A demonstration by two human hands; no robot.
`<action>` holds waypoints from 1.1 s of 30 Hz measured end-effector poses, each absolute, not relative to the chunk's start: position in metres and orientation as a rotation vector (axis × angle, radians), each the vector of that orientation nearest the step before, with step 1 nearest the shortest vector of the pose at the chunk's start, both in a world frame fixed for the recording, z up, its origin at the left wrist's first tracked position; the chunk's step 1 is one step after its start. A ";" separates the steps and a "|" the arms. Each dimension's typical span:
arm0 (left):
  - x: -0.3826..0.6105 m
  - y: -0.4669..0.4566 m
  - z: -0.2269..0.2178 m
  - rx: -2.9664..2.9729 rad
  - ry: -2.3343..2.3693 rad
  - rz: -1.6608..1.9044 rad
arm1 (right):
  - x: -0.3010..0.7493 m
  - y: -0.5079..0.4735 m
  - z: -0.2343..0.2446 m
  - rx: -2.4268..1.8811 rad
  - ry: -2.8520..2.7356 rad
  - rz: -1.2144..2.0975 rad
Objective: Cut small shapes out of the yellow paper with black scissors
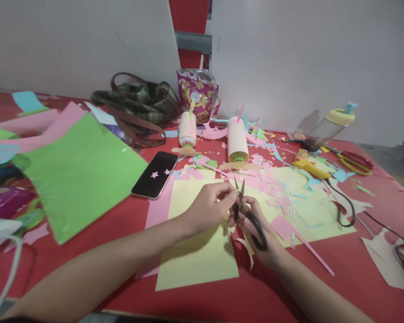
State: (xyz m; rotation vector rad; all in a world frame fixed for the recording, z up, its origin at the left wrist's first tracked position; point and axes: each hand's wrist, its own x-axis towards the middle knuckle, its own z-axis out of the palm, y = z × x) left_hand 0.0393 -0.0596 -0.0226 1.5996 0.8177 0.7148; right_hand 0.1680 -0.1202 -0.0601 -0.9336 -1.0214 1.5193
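Note:
My right hand [265, 237] grips black-handled scissors [261, 235], their blades pointing away from me and slightly apart. Close against the blades, my left hand [208, 208] is closed in a pinch; what lies between its fingertips is too small to make out. Under both hands is a sheet of pale yellow paper [195, 264], partly over pink paper [151, 224]. A curved paper offcut [247, 251] hangs below my right hand. To the left, a phone [155, 175] lies flat with small pink paper stars [154, 175] on its dark screen.
Two paper-wrapped cylinders [235, 139] lie on the red table [104, 269] amid scraps. A yellow glue gun [309, 166], red-handled scissors [355, 161] and a clear bottle [330, 130] lie right. Green sheets [84, 170] cover the left. A plaid bag [144, 101] and snack pouch [198, 92] stand behind.

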 end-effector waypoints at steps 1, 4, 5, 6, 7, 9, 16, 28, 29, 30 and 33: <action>0.040 -0.060 -0.023 1.602 0.826 0.725 | 0.168 -0.120 -0.060 -0.929 -1.017 1.519; 0.041 -0.062 -0.023 1.606 0.845 0.745 | 0.168 -0.121 -0.060 -0.921 -0.998 1.521; 0.041 -0.062 -0.023 1.606 0.846 0.746 | 0.169 -0.121 -0.059 -0.921 -0.992 1.520; 0.041 -0.062 -0.023 1.606 0.846 0.745 | 0.169 -0.121 -0.059 -0.924 -0.989 1.522; 0.041 -0.062 -0.023 1.605 0.846 0.744 | 0.169 -0.122 -0.059 -0.927 -0.988 1.524; 0.040 -0.061 -0.023 1.600 0.840 0.744 | 0.169 -0.122 -0.058 -0.934 -0.991 1.530; 0.041 -0.062 -0.023 1.581 0.833 0.754 | 0.170 -0.121 -0.058 -0.944 -1.013 1.524; 0.039 -0.055 -0.019 1.653 0.849 0.725 | 0.170 -0.121 -0.058 -0.928 -1.009 1.564; 0.038 -0.054 -0.018 1.665 0.851 0.717 | 0.170 -0.121 -0.058 -0.924 -0.999 1.574; 0.038 -0.054 -0.018 1.677 0.853 0.707 | 0.169 -0.122 -0.058 -0.922 -0.992 1.580; 0.037 -0.052 -0.017 1.725 0.871 0.681 | 0.169 -0.122 -0.057 -0.933 -0.990 1.578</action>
